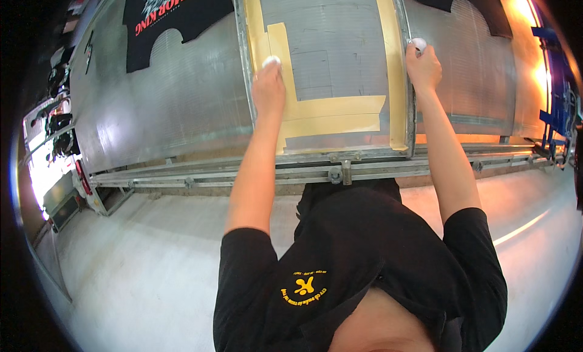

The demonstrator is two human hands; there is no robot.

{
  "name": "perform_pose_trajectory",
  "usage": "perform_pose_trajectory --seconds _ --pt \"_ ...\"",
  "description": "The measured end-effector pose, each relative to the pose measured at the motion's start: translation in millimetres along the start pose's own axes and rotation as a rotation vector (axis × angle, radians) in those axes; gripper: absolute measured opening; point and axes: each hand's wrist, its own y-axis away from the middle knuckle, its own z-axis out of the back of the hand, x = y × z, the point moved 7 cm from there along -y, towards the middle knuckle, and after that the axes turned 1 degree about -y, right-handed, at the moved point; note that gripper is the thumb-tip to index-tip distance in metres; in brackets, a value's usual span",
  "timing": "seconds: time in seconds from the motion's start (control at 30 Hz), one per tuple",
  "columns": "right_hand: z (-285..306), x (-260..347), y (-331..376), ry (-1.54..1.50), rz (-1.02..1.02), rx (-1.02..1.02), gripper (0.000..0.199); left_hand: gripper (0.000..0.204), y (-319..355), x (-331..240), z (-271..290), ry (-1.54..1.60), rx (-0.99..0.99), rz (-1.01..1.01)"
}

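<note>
Black shirts (188, 21) flank the taped frame (334, 60), with strips of surface (182, 103) between. The left hand (269, 91) and right hand (425, 71), apart, each close on white pieces (419, 44) near its side edges. A rail (303, 172) runs along the near side.

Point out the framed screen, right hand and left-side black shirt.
Framed screen (349, 54), head view: gray area inside the frame.
Right hand (424, 71), head view: back of the hand.
Left-side black shirt (194, 23), head view: plain fabric beside print.
</note>
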Motion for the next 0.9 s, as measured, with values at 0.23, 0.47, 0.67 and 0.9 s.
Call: perform_pose_trajectory --seconds 0.23,0.47,0.67,0.9 --pt "-2 -5 -3 0.004 0.011 -0.089 0.045 0.015 48 10 0 0.027 0.209 0.066" --pt "0 2 6 0.042 -0.01 -0.109 0.046 0.019 117 -64 2 0.257 0.272 -0.202" --pt "2 -1 5 0.06 -0.013 -0.118 0.046 0.018 111 -179 -68 0.438 0.458 -0.44" --pt "7 -4 9 -0.123 0.087 -0.195 0.05 0.014 109 -75 -17 0.342 0.374 -0.21"
